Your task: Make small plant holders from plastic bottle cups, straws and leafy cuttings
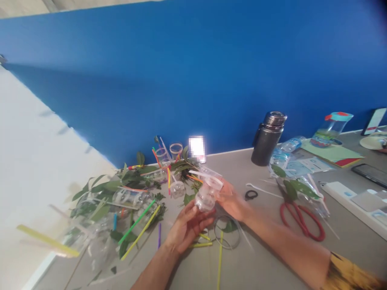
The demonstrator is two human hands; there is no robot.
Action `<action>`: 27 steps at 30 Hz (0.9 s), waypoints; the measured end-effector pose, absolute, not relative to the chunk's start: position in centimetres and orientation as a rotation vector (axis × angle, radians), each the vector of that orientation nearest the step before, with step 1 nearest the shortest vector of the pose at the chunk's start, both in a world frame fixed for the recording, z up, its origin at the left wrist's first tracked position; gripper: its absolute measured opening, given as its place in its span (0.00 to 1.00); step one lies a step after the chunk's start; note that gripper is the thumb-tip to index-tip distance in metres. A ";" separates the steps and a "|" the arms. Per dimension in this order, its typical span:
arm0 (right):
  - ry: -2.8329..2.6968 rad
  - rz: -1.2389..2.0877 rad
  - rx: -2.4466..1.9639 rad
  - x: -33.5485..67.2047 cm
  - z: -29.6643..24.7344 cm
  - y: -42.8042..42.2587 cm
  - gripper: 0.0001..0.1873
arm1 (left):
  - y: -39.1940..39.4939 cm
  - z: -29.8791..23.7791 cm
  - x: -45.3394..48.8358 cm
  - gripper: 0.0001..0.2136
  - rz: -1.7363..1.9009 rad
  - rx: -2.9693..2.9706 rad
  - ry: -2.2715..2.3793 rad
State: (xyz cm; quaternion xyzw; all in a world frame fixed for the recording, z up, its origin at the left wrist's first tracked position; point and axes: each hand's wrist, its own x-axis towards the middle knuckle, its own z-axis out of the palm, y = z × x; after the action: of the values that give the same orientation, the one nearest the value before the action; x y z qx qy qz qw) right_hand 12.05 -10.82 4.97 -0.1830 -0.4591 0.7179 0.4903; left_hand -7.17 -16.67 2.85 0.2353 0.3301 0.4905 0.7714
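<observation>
A clear plastic bottle piece [206, 198], bumpy at its lower end, is held between my hands above the table. My left hand [191, 225] cups it from below with curled fingers, the thumb at its lower edge. From the right side, my right hand [231, 199] grips it, the fingers partly hidden behind the plastic. A pale strip [205, 175] crosses near its upper end. Under the hands lie a coil of wire [225, 237] and yellow straw pieces [201, 245]. Left of them stands another small clear bottle piece [177, 189].
Leaves [105, 187], straws and cut bottles crowd the left side. Red-handled scissors [302, 221] lie at the right, beside a white power strip [356, 201]. A dark thermos [267, 139] stands near the blue wall [193, 72]. Black tape [250, 195] lies near my right forearm.
</observation>
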 end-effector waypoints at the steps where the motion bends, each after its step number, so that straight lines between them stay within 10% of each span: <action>1: -1.108 1.733 -0.445 11.9 4.9 -11.0 0.37 | -16.6 2.8 -7.1 0.19 1.074 0.508 0.706; 18: -1.469 1.592 -0.477 13.2 4.9 -10.9 0.35 | -15.9 2.8 -7.8 0.14 1.119 0.480 0.591; 27: -1.840 0.672 -0.632 16.2 7.3 -9.9 0.23 | -16.5 2.5 -7.0 0.20 0.833 0.513 0.596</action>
State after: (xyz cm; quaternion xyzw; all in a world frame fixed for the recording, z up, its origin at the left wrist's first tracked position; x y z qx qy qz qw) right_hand 16.19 -9.87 7.28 -0.2630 -0.7661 0.2797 0.5154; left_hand -6.98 -16.49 2.53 0.2428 0.2822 0.3940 0.8404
